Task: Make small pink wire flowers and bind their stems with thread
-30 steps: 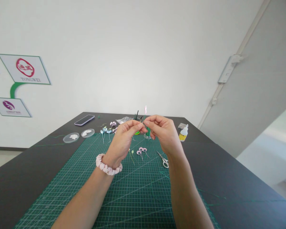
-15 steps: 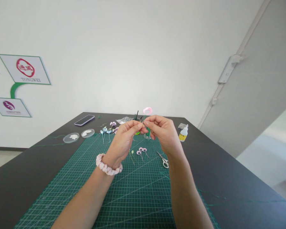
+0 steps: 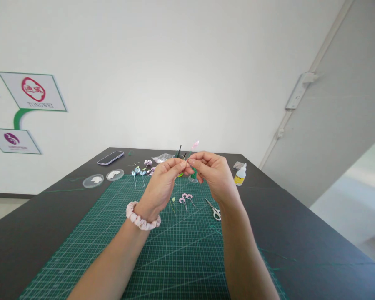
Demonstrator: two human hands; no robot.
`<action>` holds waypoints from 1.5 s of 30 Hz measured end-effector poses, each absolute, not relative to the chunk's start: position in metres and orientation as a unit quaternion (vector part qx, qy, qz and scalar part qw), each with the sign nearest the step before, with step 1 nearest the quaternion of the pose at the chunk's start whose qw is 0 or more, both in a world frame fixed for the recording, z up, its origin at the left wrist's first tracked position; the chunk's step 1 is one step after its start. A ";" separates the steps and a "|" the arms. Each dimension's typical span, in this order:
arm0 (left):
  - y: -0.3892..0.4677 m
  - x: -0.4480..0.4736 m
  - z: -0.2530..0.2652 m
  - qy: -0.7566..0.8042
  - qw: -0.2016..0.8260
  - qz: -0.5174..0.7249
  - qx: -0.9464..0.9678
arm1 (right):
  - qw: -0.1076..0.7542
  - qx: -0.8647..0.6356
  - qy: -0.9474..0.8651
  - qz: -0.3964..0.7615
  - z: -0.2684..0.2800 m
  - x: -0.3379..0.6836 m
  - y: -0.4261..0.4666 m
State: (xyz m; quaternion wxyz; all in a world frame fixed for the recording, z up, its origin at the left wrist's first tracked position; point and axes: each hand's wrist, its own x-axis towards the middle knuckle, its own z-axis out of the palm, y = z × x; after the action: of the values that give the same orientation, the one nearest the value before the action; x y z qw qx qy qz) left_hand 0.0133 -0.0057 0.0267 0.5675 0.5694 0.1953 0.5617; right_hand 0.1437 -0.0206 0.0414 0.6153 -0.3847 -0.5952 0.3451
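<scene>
A small pink petal [image 3: 195, 145] on a thin green-wrapped stem rises above my fingertips, now seen nearly edge-on. My left hand [image 3: 162, 179], with a pale scrunchie at its wrist, is closed in a pinch at the lower part of the stem. Close beside it, my right hand [image 3: 218, 177] also pinches the stem, just under the petal; the fingers hide most of the stem. Below both hands, several purple looped petals on wires [image 3: 185, 197] and a small green leaf on a wire [image 3: 173, 200] lie on the green cutting mat [image 3: 175, 254].
White-handled scissors [image 3: 216, 213] rest beside my right forearm. A glue bottle [image 3: 240, 175] stands at the right. Blue wire flowers [image 3: 139, 171], dishes with white pieces [image 3: 93, 184], a phone [image 3: 111, 157] and a clear plastic bag [image 3: 163, 157] sit further back.
The pink petal has turned about its stem, from an open ring shape to a narrow side view. Both hands stay almost in place.
</scene>
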 end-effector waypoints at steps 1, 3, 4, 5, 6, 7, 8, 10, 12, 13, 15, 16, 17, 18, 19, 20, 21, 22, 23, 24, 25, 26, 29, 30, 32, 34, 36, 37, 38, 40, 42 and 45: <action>-0.006 0.013 0.027 0.194 0.569 0.562 0.569 | 0.616 -0.383 -0.595 0.346 0.041 0.144 -0.021; -0.006 0.013 0.026 0.191 0.572 0.562 0.567 | 0.617 -0.380 -0.595 0.347 0.041 0.144 -0.020; -0.006 0.013 0.026 0.190 0.572 0.563 0.566 | 0.617 -0.378 -0.596 0.347 0.041 0.144 -0.020; -0.005 0.014 0.026 0.188 0.571 0.563 0.567 | 0.617 -0.378 -0.597 0.347 0.041 0.144 -0.020; -0.005 0.014 0.026 0.186 0.570 0.564 0.568 | 0.617 -0.377 -0.598 0.347 0.041 0.145 -0.020; -0.005 0.014 0.025 0.185 0.569 0.564 0.569 | 0.616 -0.377 -0.599 0.346 0.041 0.145 -0.020; -0.005 0.014 0.025 0.184 0.569 0.564 0.570 | 0.615 -0.378 -0.600 0.346 0.040 0.145 -0.020; -0.005 0.014 0.025 0.183 0.571 0.563 0.569 | 0.614 -0.378 -0.600 0.346 0.040 0.145 -0.020; -0.005 0.015 0.025 0.182 0.575 0.563 0.565 | 0.615 -0.380 -0.598 0.346 0.040 0.144 -0.020; -0.005 0.015 0.025 0.180 0.577 0.563 0.563 | 0.615 -0.380 -0.597 0.346 0.040 0.144 -0.020; -0.005 0.015 0.025 0.178 0.579 0.564 0.561 | 0.616 -0.380 -0.596 0.347 0.040 0.144 -0.020; -0.005 0.016 0.025 0.177 0.580 0.565 0.560 | 0.617 -0.380 -0.595 0.347 0.040 0.144 -0.020; -0.005 0.016 0.025 0.176 0.579 0.565 0.560 | 0.618 -0.379 -0.595 0.347 0.040 0.144 -0.020; -0.005 0.016 0.025 0.175 0.579 0.566 0.561 | 0.619 -0.378 -0.594 0.347 0.040 0.144 -0.020; -0.005 0.016 0.025 0.175 0.578 0.566 0.561 | 0.621 -0.377 -0.593 0.347 0.040 0.144 -0.020; -0.005 0.016 0.025 0.174 0.578 0.566 0.561 | 0.622 -0.377 -0.592 0.347 0.041 0.144 -0.020; -0.005 0.016 0.025 0.174 0.578 0.567 0.561 | 0.623 -0.377 -0.591 0.347 0.041 0.144 -0.020; -0.006 0.016 0.025 0.173 0.579 0.567 0.560 | 0.623 -0.377 -0.590 0.347 0.041 0.144 -0.020; -0.006 0.016 0.025 0.172 0.579 0.566 0.560 | 0.623 -0.378 -0.590 0.348 0.041 0.144 -0.020; -0.006 0.016 0.025 0.172 0.580 0.566 0.560 | 0.622 -0.378 -0.590 0.349 0.041 0.144 -0.021; -0.006 0.016 0.025 0.171 0.580 0.566 0.560 | 0.622 -0.378 -0.591 0.349 0.041 0.144 -0.021; -0.006 0.016 0.025 0.171 0.581 0.566 0.560 | 0.621 -0.377 -0.591 0.349 0.041 0.144 -0.021; -0.006 0.016 0.025 0.172 0.582 0.565 0.559 | 0.622 -0.376 -0.590 0.351 0.041 0.144 -0.021; -0.006 0.016 0.024 0.171 0.583 0.566 0.558 | 0.623 -0.376 -0.589 0.352 0.041 0.144 -0.021; -0.005 0.016 0.024 0.167 0.585 0.567 0.556 | 0.624 -0.374 -0.589 0.352 0.042 0.143 -0.021; -0.005 0.016 0.023 0.163 0.587 0.567 0.555 | 0.624 -0.374 -0.590 0.351 0.042 0.144 -0.021; -0.005 0.016 0.023 0.159 0.589 0.567 0.553 | 0.624 -0.373 -0.592 0.348 0.041 0.144 -0.020; -0.004 0.016 0.023 0.159 0.590 0.567 0.553 | 0.624 -0.373 -0.592 0.347 0.041 0.144 -0.019; -0.004 0.017 0.023 0.158 0.590 0.567 0.552 | 0.625 -0.373 -0.592 0.347 0.041 0.144 -0.019; -0.005 0.017 0.023 0.158 0.591 0.568 0.551 | 0.625 -0.373 -0.590 0.349 0.041 0.144 -0.019; -0.005 0.017 0.023 0.158 0.591 0.568 0.551 | 0.624 -0.374 -0.589 0.352 0.041 0.144 -0.019; -0.005 0.017 0.023 0.158 0.590 0.566 0.554 | 0.624 -0.373 -0.590 0.351 0.041 0.144 -0.020</action>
State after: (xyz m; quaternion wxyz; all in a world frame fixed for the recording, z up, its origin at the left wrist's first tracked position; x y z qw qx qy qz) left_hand 0.0167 -0.0049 0.0232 0.5900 0.5537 0.1580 0.5660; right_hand 0.1438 -0.0198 0.0411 0.6243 -0.3734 -0.5896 0.3510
